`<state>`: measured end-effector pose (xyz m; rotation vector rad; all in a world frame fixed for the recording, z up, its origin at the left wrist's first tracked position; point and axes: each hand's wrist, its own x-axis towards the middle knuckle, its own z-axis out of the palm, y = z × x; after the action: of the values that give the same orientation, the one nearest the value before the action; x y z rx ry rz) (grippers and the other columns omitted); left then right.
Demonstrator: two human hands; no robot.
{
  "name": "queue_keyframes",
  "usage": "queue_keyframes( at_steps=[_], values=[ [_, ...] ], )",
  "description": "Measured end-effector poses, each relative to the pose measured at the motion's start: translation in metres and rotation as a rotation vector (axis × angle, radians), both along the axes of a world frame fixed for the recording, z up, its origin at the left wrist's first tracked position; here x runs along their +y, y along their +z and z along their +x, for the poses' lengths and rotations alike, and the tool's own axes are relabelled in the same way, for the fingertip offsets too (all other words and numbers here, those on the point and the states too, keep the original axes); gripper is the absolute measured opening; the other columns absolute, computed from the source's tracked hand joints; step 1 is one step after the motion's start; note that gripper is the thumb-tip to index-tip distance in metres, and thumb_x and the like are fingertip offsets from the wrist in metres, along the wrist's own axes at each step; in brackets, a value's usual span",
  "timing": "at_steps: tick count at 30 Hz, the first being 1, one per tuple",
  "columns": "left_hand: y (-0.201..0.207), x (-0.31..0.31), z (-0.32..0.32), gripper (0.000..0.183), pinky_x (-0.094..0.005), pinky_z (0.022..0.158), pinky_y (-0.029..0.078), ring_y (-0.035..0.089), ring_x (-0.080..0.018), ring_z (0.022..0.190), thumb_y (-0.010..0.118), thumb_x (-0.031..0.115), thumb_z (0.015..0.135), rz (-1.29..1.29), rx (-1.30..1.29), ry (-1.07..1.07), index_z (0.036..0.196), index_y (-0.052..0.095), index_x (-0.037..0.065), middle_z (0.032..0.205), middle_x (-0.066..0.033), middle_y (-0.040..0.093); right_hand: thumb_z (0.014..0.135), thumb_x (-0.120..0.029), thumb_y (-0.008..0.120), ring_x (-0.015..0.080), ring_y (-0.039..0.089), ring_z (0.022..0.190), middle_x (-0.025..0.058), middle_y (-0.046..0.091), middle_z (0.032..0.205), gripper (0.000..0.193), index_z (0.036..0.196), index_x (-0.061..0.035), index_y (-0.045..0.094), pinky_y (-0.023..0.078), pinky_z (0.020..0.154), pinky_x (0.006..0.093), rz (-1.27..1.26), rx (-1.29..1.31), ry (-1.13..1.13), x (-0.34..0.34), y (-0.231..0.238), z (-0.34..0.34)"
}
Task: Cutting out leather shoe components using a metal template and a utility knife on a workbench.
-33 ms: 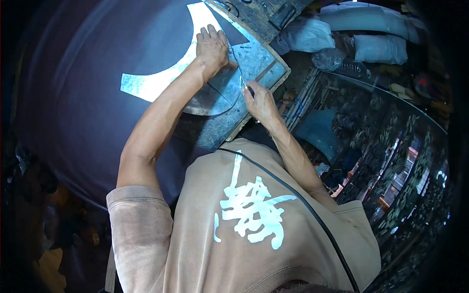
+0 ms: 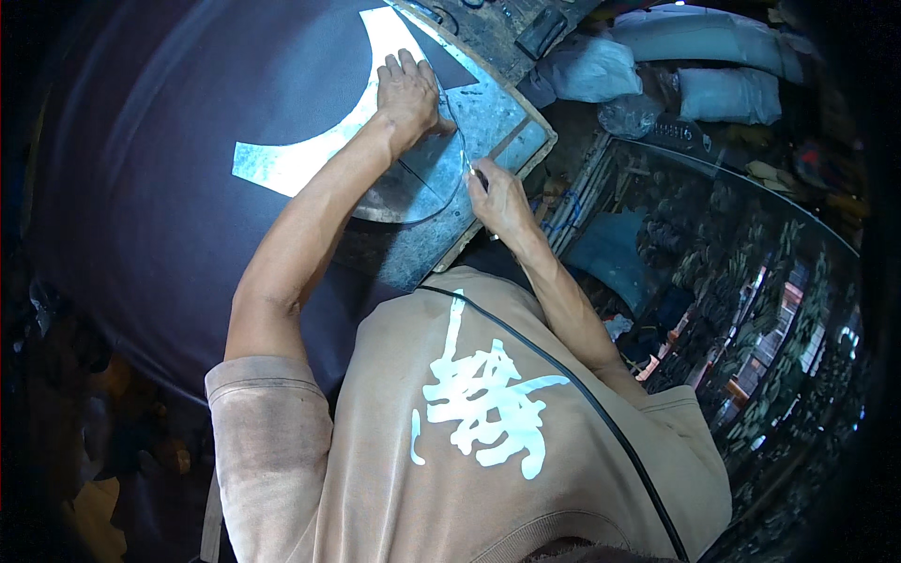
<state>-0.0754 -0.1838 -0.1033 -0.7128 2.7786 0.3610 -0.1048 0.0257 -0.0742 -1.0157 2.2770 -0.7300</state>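
Observation:
My left hand (image 2: 407, 97) lies with its fingers spread over a pale, curved template (image 2: 286, 164). Under the template is a large sheet of dark leather-like material (image 2: 206, 103), spread over a worn blue-grey board (image 2: 493, 113). To the right, my right hand (image 2: 504, 205) is closed round a slim knife (image 2: 465, 164), its bright tip pointing away from me. That tip is at the dark curved edge of the material, beside my left hand. The grip of the knife is mostly hidden by my fingers.
A dark offcut (image 2: 446, 61) lies beyond my left hand. Small black items (image 2: 542, 31) sit on the far bench. Stuffed pale bags (image 2: 730, 94) are piled at the far right, above a glass-like panel (image 2: 741, 244). A black cable (image 2: 601, 394) crosses my shirt.

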Motion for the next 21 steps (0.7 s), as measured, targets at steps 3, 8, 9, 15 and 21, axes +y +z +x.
queue_keyframes(
  at_steps=[3, 8, 9, 15, 21],
  values=[
    [0.002, 0.001, 0.000, 0.107, -0.0493, 0.101, 0.038, 0.043, -0.0439, 0.125, 0.079, 0.066, 0.061, -0.030, 0.028, 0.013, 0.130, 0.048, -0.010, 0.136, -0.0294, 0.043, 0.090, -0.013, 0.059, 0.0498, 0.060, 0.092, 0.0307, 0.063, 0.094, 0.021, 0.099, 0.0066, 0.060, 0.048, 0.077, 0.0509, 0.008, -0.005, -0.014, 0.008, 0.005, 0.008],
    [0.004, 0.007, 0.011, 0.101, -0.0476, 0.098, 0.040, 0.045, -0.0403, 0.122, 0.079, 0.066, 0.061, 0.000, 0.056, 0.037, 0.126, 0.052, -0.007, 0.130, -0.0247, 0.047, 0.092, -0.020, 0.060, 0.0452, 0.065, 0.080, 0.0298, 0.064, 0.091, 0.029, 0.108, 0.0049, 0.060, 0.051, 0.071, 0.0482, 0.075, -0.057, 0.037, 0.021, 0.002, 0.006],
    [-0.002, 0.008, 0.017, 0.099, -0.0471, 0.097, 0.040, 0.046, -0.0392, 0.120, 0.078, 0.065, 0.061, 0.002, 0.101, 0.046, 0.125, 0.053, -0.006, 0.128, -0.0229, 0.048, 0.092, -0.020, 0.060, 0.0452, 0.065, 0.080, 0.0298, 0.064, 0.091, 0.029, 0.108, 0.0049, 0.060, 0.051, 0.071, 0.0482, 0.059, -0.047, 0.058, 0.022, 0.006, 0.008],
    [-0.038, 0.070, 0.034, 0.077, -0.0562, 0.115, 0.021, 0.025, -0.0442, 0.143, 0.050, 0.054, 0.092, -0.013, 0.415, 0.020, 0.145, 0.040, -0.001, 0.152, -0.0277, 0.031, 0.099, -0.023, 0.053, 0.0124, 0.060, 0.054, 0.0069, 0.059, 0.075, 0.035, 0.122, 0.0024, 0.052, 0.049, 0.043, 0.0277, -0.089, -0.345, -0.306, 0.027, 0.014, -0.013],
    [-0.008, 0.148, 0.051, 0.063, -0.0529, 0.113, 0.029, 0.037, -0.0422, 0.136, 0.052, 0.048, 0.095, 0.523, 0.597, -0.541, 0.134, 0.052, -0.001, 0.146, -0.0246, 0.042, 0.097, -0.025, 0.056, 0.0155, 0.062, 0.061, 0.0095, 0.062, 0.080, 0.035, 0.120, 0.0010, 0.056, 0.051, 0.054, 0.0303, -0.297, -0.350, -0.410, 0.012, 0.022, -0.052]
  ],
)
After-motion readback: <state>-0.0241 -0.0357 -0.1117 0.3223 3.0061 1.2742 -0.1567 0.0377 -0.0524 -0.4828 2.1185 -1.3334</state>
